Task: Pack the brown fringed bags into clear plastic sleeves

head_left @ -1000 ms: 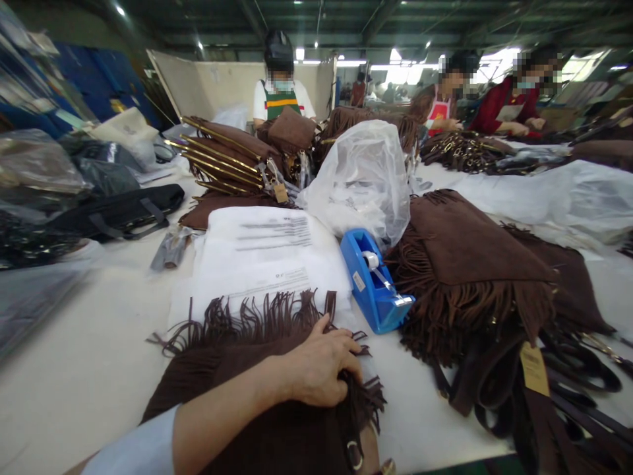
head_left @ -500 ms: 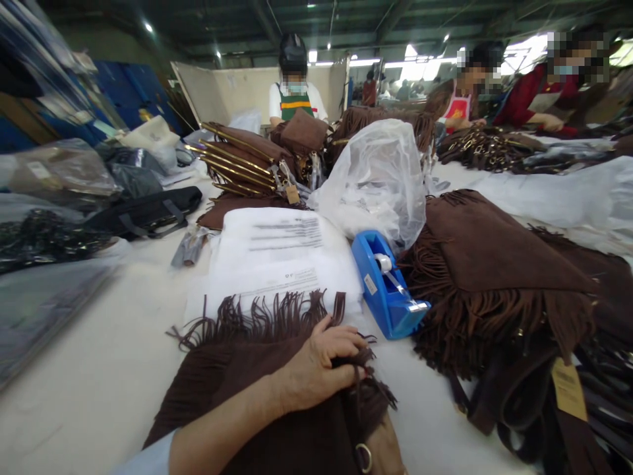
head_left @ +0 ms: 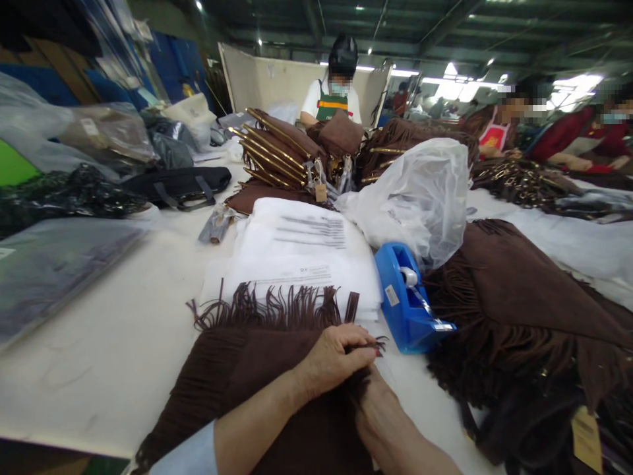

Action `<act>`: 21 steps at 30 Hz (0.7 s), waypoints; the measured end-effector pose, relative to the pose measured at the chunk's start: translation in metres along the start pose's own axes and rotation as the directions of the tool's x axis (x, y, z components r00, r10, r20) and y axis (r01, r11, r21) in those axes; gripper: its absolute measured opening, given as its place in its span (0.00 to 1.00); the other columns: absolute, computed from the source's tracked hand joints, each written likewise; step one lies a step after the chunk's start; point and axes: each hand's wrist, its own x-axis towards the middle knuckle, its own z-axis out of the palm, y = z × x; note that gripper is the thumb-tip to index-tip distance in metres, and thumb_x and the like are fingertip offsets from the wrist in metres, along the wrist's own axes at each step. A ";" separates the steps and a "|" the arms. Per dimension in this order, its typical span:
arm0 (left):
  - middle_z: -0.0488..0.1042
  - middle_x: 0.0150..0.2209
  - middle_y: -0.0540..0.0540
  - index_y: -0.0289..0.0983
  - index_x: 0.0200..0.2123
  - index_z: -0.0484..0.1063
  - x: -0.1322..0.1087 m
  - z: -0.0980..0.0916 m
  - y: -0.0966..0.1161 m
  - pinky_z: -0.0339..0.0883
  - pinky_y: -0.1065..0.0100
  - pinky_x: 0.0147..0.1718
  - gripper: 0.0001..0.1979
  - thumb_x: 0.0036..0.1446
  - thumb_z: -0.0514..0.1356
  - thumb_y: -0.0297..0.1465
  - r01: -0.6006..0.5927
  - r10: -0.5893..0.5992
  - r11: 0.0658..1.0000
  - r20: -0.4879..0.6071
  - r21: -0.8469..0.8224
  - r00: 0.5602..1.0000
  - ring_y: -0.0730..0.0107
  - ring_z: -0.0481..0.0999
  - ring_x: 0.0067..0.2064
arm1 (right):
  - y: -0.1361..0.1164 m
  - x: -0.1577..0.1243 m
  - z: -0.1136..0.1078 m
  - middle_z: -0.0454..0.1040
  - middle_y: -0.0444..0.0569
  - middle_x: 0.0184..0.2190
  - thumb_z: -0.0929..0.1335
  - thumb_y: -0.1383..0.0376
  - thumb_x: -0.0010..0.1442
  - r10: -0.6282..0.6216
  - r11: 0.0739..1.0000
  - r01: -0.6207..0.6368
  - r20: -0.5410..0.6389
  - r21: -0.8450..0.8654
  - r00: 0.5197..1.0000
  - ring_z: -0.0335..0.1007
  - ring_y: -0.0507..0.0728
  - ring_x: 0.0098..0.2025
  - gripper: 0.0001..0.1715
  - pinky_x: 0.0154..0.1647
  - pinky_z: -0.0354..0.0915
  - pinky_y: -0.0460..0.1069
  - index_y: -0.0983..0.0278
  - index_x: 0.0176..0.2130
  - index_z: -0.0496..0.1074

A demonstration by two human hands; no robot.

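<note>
A brown suede fringed bag (head_left: 247, 369) lies flat on the white table right in front of me, its fringe spread toward a stack of printed white bags (head_left: 306, 257). My left hand (head_left: 336, 359) rests on the bag's right side and pinches a bunch of its fringe. My right hand (head_left: 378, 409) comes in from below right, mostly under the left hand, touching the same fringe edge; its fingers are hidden. A blue tape dispenser (head_left: 408, 300) stands just right of my hands.
A pile of brown fringed bags (head_left: 524, 316) lies at right, a crumpled clear plastic bag (head_left: 420, 191) behind the dispenser, stacked gold-trimmed bags (head_left: 281, 148) farther back. Black bags (head_left: 178, 185) and plastic sleeves sit at left. Other people work across the table (head_left: 99, 330).
The view has swung so everything shifted right and down. My left hand gathered the fringe tighter, and my right hand came up into view beneath it.
</note>
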 end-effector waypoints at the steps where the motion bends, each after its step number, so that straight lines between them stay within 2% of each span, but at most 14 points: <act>1: 0.76 0.34 0.42 0.34 0.21 0.73 -0.001 -0.001 0.001 0.62 0.66 0.45 0.11 0.47 0.60 0.36 0.004 -0.004 1.000 -0.009 -0.014 1.000 0.63 0.72 0.41 | -0.008 0.002 0.003 0.64 0.53 0.52 0.62 0.60 0.62 0.009 1.000 -0.009 -0.010 -0.016 1.000 0.64 0.57 0.49 0.16 0.48 0.64 0.57 0.60 0.49 0.65; 5: 0.75 0.30 0.43 0.32 0.27 0.74 -0.009 -0.016 0.014 0.65 0.69 0.34 0.18 0.51 0.57 0.43 0.135 -0.141 0.980 -0.033 -0.148 0.989 0.66 0.73 0.33 | -0.044 0.007 0.014 0.65 0.68 0.50 0.58 0.69 0.58 0.085 0.974 -0.115 -0.151 -0.198 0.985 0.54 0.71 0.57 0.22 0.54 0.55 0.67 0.76 0.50 0.65; 7: 0.75 0.30 0.43 0.31 0.29 0.74 -0.015 -0.028 0.022 0.64 0.70 0.32 0.19 0.52 0.56 0.44 0.156 -0.168 0.978 -0.076 -0.139 0.983 0.67 0.73 0.32 | -0.058 0.009 0.016 0.67 0.66 0.50 0.58 0.71 0.55 0.074 0.947 -0.138 -0.221 -0.291 0.972 0.51 0.72 0.59 0.23 0.58 0.47 0.69 0.78 0.48 0.67; 8: 0.75 0.32 0.43 0.32 0.29 0.74 -0.018 -0.034 0.025 0.65 0.69 0.33 0.18 0.52 0.57 0.42 0.128 -0.136 0.989 -0.106 -0.075 0.985 0.67 0.73 0.33 | -0.062 0.011 0.015 0.67 0.63 0.51 0.58 0.72 0.55 0.046 0.942 -0.119 -0.230 -0.313 0.972 0.51 0.70 0.60 0.24 0.60 0.45 0.67 0.76 0.49 0.67; 10: 0.76 0.35 0.43 0.33 0.29 0.73 -0.024 -0.045 0.031 0.65 0.68 0.40 0.13 0.53 0.57 0.38 0.022 -0.004 0.993 -0.155 0.118 0.988 0.65 0.73 0.38 | -0.066 0.015 0.013 0.65 0.58 0.54 0.59 0.71 0.55 -0.053 0.953 -0.006 -0.186 -0.302 0.981 0.52 0.65 0.61 0.26 0.61 0.46 0.63 0.73 0.53 0.63; 13: 0.76 0.36 0.45 0.34 0.31 0.73 -0.030 -0.056 0.034 0.65 0.67 0.44 0.10 0.54 0.55 0.33 -0.075 0.134 0.958 -0.202 0.275 0.970 0.66 0.74 0.41 | -0.068 0.022 0.009 0.64 0.57 0.56 0.61 0.68 0.55 -0.257 0.941 0.228 -0.092 -0.249 0.962 0.58 0.63 0.58 0.28 0.55 0.60 0.59 0.72 0.55 0.61; 15: 0.76 0.35 0.45 0.35 0.32 0.73 -0.036 -0.061 0.034 0.67 0.68 0.42 0.10 0.56 0.54 0.33 -0.094 0.186 0.935 -0.249 0.341 0.950 0.67 0.74 0.40 | -0.068 0.022 0.007 0.67 0.56 0.53 0.62 0.66 0.55 -0.430 0.892 0.411 -0.072 -0.187 0.900 0.61 0.64 0.56 0.27 0.52 0.64 0.59 0.71 0.54 0.63; 17: 0.77 0.37 0.45 0.34 0.35 0.73 -0.045 -0.064 0.034 0.68 0.67 0.44 0.10 0.57 0.53 0.31 -0.139 0.295 0.853 -0.243 0.504 0.924 0.67 0.74 0.42 | -0.064 0.016 0.005 0.71 0.52 0.49 0.61 0.64 0.58 -0.546 0.838 0.538 -0.143 -0.092 0.826 0.61 0.62 0.56 0.26 0.53 0.63 0.58 0.67 0.56 0.62; 18: 0.76 0.39 0.44 0.34 0.37 0.72 -0.052 -0.064 0.032 0.67 0.65 0.46 0.10 0.58 0.52 0.30 -0.172 0.365 0.769 -0.201 0.616 0.909 0.66 0.73 0.44 | -0.060 0.010 0.004 0.72 0.50 0.48 0.60 0.64 0.59 -0.530 0.843 0.538 -0.217 -0.026 0.820 0.63 0.60 0.55 0.25 0.54 0.62 0.57 0.63 0.56 0.62; 19: 0.75 0.42 0.42 0.33 0.40 0.72 -0.059 -0.063 0.029 0.66 0.63 0.48 0.11 0.59 0.52 0.29 -0.208 0.428 0.659 -0.133 0.723 0.894 0.65 0.72 0.48 | -0.053 0.003 0.002 0.74 0.48 0.46 0.60 0.65 0.60 -0.437 0.879 0.473 -0.290 0.062 0.851 0.64 0.59 0.53 0.24 0.54 0.63 0.55 0.60 0.56 0.62; 20: 0.74 0.46 0.42 0.33 0.44 0.70 -0.067 -0.061 0.024 0.64 0.61 0.51 0.12 0.60 0.51 0.28 -0.248 0.475 0.535 -0.045 0.808 0.879 0.63 0.69 0.52 | -0.045 -0.003 0.000 0.74 0.48 0.46 0.60 0.66 0.61 -0.260 0.926 0.331 -0.333 0.179 0.906 0.67 0.58 0.51 0.22 0.53 0.64 0.54 0.57 0.54 0.64; 21: 0.72 0.49 0.41 0.33 0.46 0.69 -0.074 -0.058 0.018 0.62 0.59 0.52 0.14 0.60 0.50 0.29 -0.289 0.506 0.412 0.047 0.864 0.861 0.61 0.66 0.55 | -0.035 -0.009 -0.003 0.74 0.48 0.45 0.60 0.66 0.61 -0.019 0.940 0.128 -0.324 0.318 0.946 0.68 0.57 0.49 0.20 0.51 0.65 0.52 0.56 0.52 0.67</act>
